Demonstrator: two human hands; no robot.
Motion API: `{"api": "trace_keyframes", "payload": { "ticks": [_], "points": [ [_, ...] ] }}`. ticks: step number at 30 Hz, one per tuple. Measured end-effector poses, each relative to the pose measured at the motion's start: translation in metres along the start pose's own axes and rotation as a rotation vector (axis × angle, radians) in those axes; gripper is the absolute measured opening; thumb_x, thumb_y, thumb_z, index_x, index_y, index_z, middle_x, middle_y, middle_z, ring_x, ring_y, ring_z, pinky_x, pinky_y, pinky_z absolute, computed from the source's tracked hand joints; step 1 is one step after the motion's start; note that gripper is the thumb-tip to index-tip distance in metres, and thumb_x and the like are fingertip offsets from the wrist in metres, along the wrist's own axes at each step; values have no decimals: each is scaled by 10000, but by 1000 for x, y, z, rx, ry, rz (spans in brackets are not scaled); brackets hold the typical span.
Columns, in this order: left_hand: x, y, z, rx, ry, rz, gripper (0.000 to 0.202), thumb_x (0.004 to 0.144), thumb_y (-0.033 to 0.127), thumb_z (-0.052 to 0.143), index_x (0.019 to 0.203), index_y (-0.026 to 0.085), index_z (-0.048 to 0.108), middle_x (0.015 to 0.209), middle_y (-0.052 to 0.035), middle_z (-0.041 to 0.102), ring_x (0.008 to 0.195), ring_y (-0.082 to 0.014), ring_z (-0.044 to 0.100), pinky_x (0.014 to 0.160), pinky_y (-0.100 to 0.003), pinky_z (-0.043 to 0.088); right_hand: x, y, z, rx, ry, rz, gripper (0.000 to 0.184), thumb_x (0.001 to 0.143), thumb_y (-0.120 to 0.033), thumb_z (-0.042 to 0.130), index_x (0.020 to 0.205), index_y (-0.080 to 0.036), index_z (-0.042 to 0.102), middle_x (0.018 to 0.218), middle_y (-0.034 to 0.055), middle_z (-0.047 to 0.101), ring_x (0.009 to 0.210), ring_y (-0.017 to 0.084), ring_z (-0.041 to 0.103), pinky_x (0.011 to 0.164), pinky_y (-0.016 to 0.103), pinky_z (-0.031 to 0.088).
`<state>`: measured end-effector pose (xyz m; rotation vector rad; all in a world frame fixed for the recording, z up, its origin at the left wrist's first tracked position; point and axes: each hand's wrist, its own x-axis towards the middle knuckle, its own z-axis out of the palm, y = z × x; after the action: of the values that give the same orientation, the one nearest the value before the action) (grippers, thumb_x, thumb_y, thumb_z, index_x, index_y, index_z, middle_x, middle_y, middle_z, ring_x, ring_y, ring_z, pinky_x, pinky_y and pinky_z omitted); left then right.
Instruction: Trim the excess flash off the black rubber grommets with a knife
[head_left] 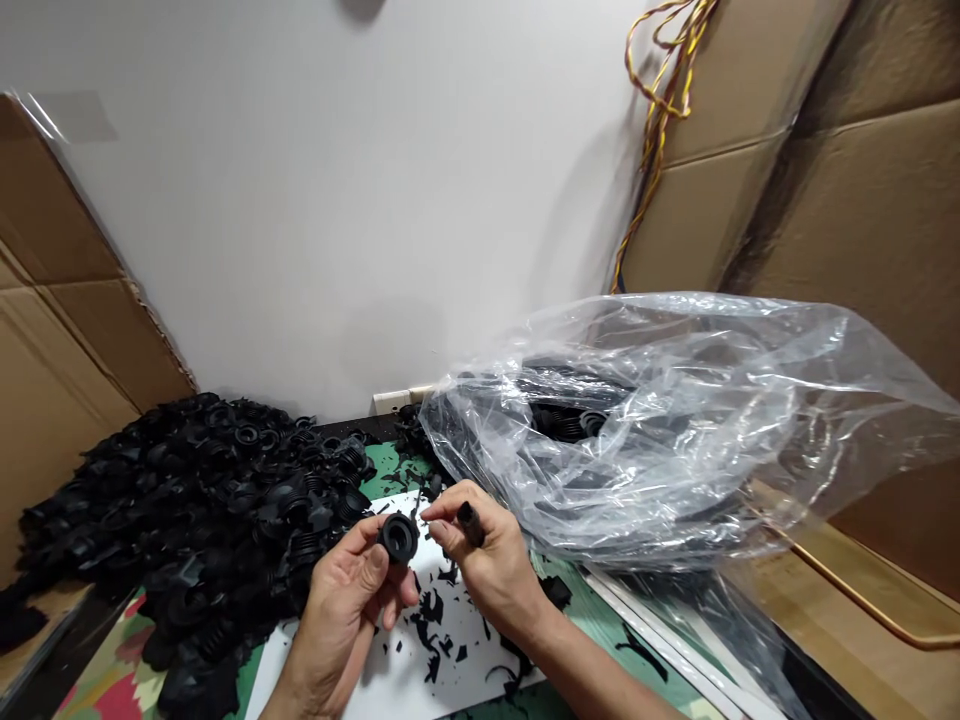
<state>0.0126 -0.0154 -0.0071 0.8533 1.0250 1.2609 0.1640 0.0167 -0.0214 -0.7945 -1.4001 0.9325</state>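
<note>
Head view: left hand is clamping a black rubber grommet firmly between thumb and fingers above a white sheet; right hand is pinching a small black-handled tool close to the rim, keeping control.

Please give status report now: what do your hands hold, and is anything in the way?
Left hand holding black rubber ring part. Right hand gripping black-handled tool. Clear plastic bag just beyond hands, not blocking.
</note>
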Motion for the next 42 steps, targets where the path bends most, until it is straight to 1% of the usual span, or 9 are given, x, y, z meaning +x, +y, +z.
{"api": "trace_keyframes", "payload": {
  "ticks": [6,10,13,17,24,30,34,39,42],
  "points": [
    [1,0,2,2,130,-5,484,505,401,857,871,118,715,500,-14,607,422,-62,483,370,-120,287,0,-4,-8,78,-24,32,250,879,-411,517,885,-197,646,820,32,532,708,164,514,646,294,434],
    [1,-1,2,-19,161,-12,456,456,379,878,794,108,736,523,-20,616,423,-64,500,366,-124,294,1,-10,-19,87,-36,-45,348,896,-494,464,913,-212,669,898,44,500,810,184,515,707,309,446],
    [1,-1,2,-28,137,-7,412,479,374,872,762,105,740,512,-28,620,415,-52,470,375,-125,297,3,-12,-23,115,-52,-61,380,899,-524,443,942,-210,651,852,37,519,749,169,525,671,301,450],
    [2,0,2,-29,75,-19,385,511,399,853,730,105,735,492,-43,619,417,-54,433,386,-137,308,5,-10,-21,352,-101,24,275,874,-466,537,837,-197,574,679,-18,506,570,122,519,551,257,447],
    [3,2,-1,-19,-4,-26,383,576,449,805,721,105,720,540,-54,623,465,-74,424,412,-158,324,5,-14,-21,328,-114,-14,159,812,-348,654,817,-193,617,842,15,530,757,142,554,702,277,478],
    [2,1,-3,-42,-17,-22,374,569,423,815,745,102,738,570,-48,629,477,-77,423,419,-165,328,3,-15,-17,530,-57,92,200,767,-344,711,914,-221,652,825,8,632,740,140,648,701,264,523],
    [2,1,-3,-69,1,-40,393,544,377,840,818,109,756,589,-48,648,497,-83,459,428,-161,343,0,-16,-15,472,-42,28,153,784,-318,697,893,-217,662,828,8,623,727,135,649,684,254,528],
    [1,3,0,-125,91,-86,450,420,306,898,806,114,768,700,-71,701,567,-101,527,535,-180,436,-2,-17,-15,255,-79,-156,160,819,-337,650,893,-195,656,836,45,610,738,171,624,667,306,525],
    [1,2,-1,-105,84,-80,427,469,308,882,834,118,767,702,-77,698,576,-114,531,550,-200,440,-2,-18,-15,141,-90,-254,151,846,-326,614,915,-196,646,817,60,630,761,191,616,681,332,518]
  ]
}}
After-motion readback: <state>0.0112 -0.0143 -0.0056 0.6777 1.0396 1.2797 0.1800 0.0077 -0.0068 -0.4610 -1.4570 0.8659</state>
